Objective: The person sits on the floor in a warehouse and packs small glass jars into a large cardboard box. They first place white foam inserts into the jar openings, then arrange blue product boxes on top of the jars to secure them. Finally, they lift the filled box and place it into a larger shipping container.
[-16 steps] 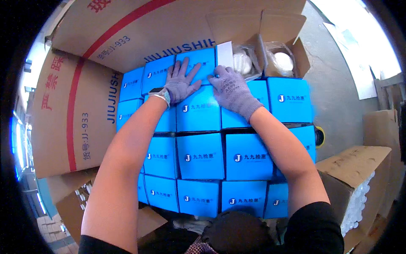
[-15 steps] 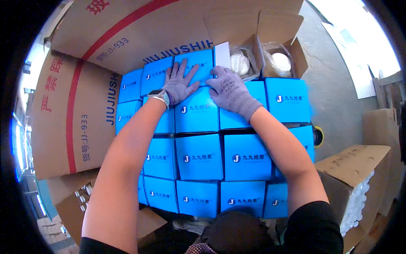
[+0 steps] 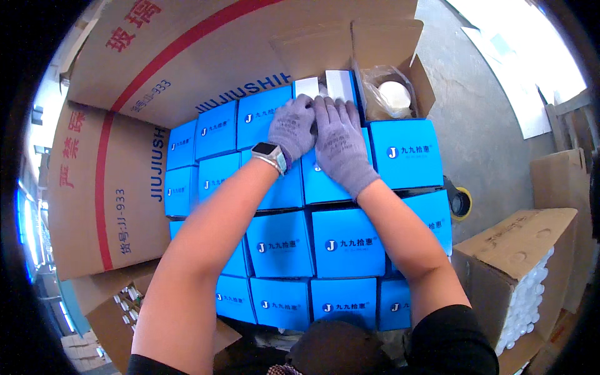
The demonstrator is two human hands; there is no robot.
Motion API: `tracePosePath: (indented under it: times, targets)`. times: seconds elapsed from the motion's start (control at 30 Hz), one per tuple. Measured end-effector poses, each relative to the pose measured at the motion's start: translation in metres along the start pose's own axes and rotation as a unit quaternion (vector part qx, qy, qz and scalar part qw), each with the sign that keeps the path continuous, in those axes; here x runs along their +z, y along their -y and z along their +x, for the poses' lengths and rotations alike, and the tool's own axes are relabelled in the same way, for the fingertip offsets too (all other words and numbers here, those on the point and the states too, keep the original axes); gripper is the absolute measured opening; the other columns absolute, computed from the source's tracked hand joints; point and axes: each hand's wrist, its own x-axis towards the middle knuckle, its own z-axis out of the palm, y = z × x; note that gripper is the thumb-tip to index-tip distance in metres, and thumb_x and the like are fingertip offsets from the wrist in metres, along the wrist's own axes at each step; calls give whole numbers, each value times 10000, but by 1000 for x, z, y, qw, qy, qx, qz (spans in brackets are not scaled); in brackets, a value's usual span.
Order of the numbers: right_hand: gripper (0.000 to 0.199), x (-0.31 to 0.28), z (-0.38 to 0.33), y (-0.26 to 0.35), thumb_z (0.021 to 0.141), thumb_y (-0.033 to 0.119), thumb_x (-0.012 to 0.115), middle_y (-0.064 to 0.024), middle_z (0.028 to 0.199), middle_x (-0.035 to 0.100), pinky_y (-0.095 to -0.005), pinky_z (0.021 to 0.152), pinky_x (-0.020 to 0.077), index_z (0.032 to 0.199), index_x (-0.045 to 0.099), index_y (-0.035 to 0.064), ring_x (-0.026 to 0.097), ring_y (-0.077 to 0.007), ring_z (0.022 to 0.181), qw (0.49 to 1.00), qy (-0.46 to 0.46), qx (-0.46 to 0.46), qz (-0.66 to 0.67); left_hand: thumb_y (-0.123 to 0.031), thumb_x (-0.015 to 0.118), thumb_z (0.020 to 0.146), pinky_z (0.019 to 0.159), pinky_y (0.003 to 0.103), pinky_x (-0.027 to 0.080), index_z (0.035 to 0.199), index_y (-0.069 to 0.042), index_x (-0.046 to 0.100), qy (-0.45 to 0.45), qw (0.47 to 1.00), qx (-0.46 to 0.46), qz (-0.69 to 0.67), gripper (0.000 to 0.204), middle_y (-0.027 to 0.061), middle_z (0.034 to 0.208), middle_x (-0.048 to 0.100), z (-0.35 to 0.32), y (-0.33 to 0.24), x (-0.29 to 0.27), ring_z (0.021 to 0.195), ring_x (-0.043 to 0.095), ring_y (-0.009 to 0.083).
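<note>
Presently both gloved hands — left hand [image 3: 292, 128], right hand [image 3: 340, 140] — lie side by side, fingers flat and close together, pressing the white flaps [image 3: 325, 86] of a blue box [image 3: 325, 169] in the far row of the big carton [image 3: 187, 62]. Closing appears under way; next, the flaps likely need tucking flush.

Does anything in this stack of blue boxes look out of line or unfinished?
Mostly tidy rows, but one blue box at the far edge stands open, its white flaps up, under the left hand and right hand. Right of it an open brown carton shows a bagged white item. No spills or damage visible.
</note>
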Motion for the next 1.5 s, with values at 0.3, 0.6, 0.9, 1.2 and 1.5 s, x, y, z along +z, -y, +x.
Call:
tracePosePath:
  times: [0.3, 0.6, 0.9, 1.2, 1.5]
  targets:
    - [637, 19, 16, -35, 807, 106, 676, -227, 1314, 471, -435, 981, 512, 1389, 434, 13, 560, -375, 1170, 961, -98, 104, 237, -441, 632, 829, 885, 447, 519, 981, -119, 757, 50, 970, -237, -36, 377, 187, 1076, 703, 59, -9, 0, 1023, 660, 355]
    - [475, 15, 24, -44, 807, 308, 713, -158, 1248, 508, -437, 978, 483, 1269, 612, 259, 503, -363, 1176, 989, 40, 62, 125, -399, 662, 831, 853, 448, 507, 1003, -56, 710, 30, 968, -237, -74, 387, 192, 1011, 699, 61, 25, 10, 964, 664, 351]
    - [371, 3, 13, -30, 852, 311, 669, -116, 1254, 527, -464, 967, 465, 1223, 684, 297, 499, -330, 1181, 994, 84, 32, 64, -369, 637, 872, 882, 474, 477, 1153, -53, 619, -367, 929, -24, -52, 423, 187, 1064, 673, 82, 26, -85, 1034, 603, 383]
    - [403, 0, 20, -77, 855, 114, 588, -201, 1293, 588, -407, 1021, 470, 1248, 587, 28, 610, -329, 1153, 846, 54, 250, 468, -477, 752, 799, 937, 398, 490, 1165, -113, 660, 139, 985, -23, -104, 524, 185, 1217, 622, 43, 18, -62, 1112, 601, 277]
    - [250, -5, 20, -84, 862, 152, 603, -166, 1225, 621, -393, 863, 528, 1068, 703, 53, 650, -269, 1005, 808, 46, 243, 534, -361, 721, 808, 1153, 494, 329, 1546, -214, 289, 86, 990, 99, 47, 867, 282, 1493, 380, 31, 7, -8, 1352, 405, 477]
